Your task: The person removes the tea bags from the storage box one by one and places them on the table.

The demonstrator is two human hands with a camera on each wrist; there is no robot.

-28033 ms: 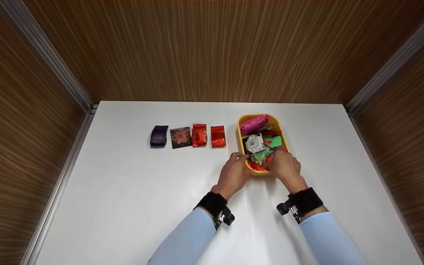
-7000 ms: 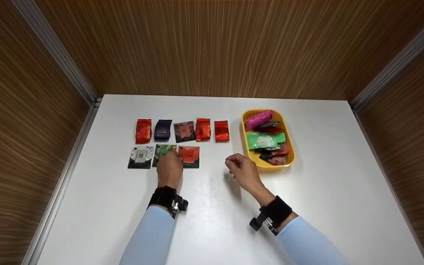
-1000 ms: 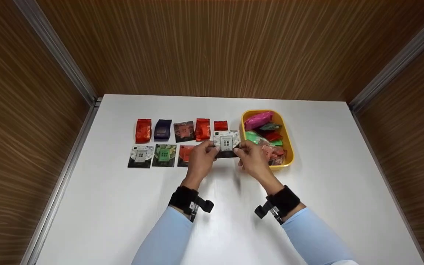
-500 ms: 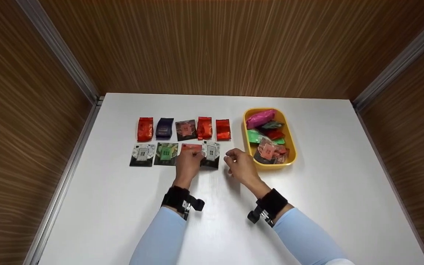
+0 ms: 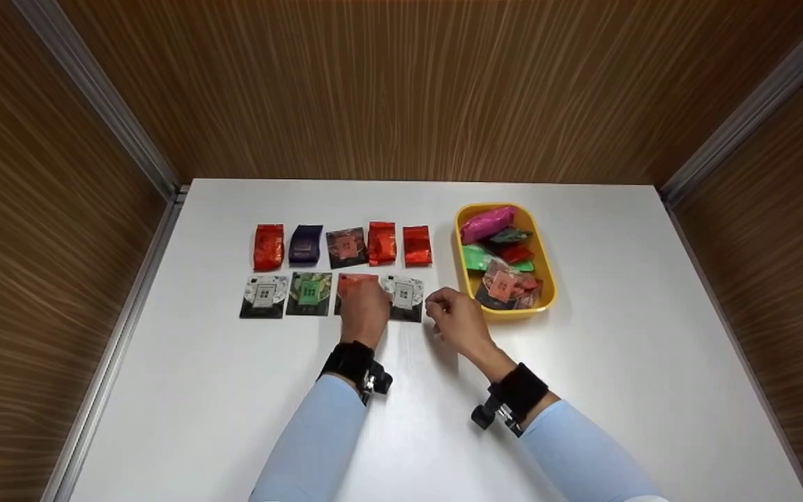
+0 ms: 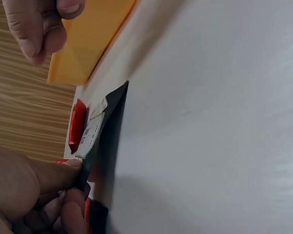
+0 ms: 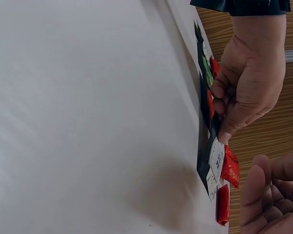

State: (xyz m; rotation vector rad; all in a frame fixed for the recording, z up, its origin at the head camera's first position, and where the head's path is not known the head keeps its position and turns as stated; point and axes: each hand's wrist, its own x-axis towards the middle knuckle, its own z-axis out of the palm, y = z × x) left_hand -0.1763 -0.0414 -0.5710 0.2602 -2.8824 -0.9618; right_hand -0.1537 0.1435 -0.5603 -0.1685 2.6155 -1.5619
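Observation:
My left hand (image 5: 364,310) pinches the left edge of a flat white-and-black sachet (image 5: 405,296) at the right end of the front row. In the left wrist view the thumb lies on top of this sachet (image 6: 90,136) and fingers are under it, its far corner tilted up from the table. A red-and-black sachet (image 5: 356,280) is partly hidden behind that hand. Left of it lie a green sachet (image 5: 309,293) and another white-and-black sachet (image 5: 264,296). My right hand (image 5: 461,322) hovers right of the row, fingers loosely curled and holding nothing.
A back row holds red packets (image 5: 269,246), a dark purple packet (image 5: 305,244) and a dark sachet with a pink label (image 5: 346,247). The yellow tray (image 5: 549,279) at right contains a magenta packet (image 5: 488,224), a green packet (image 5: 475,258) and several sachets. Wood-grain panels (image 5: 401,90) enclose the white table.
Both hands held the white-and-black sachet over the table; the right let go and the left brought it down to the front row's right end. Since earlier, both rows have grown from the tray.

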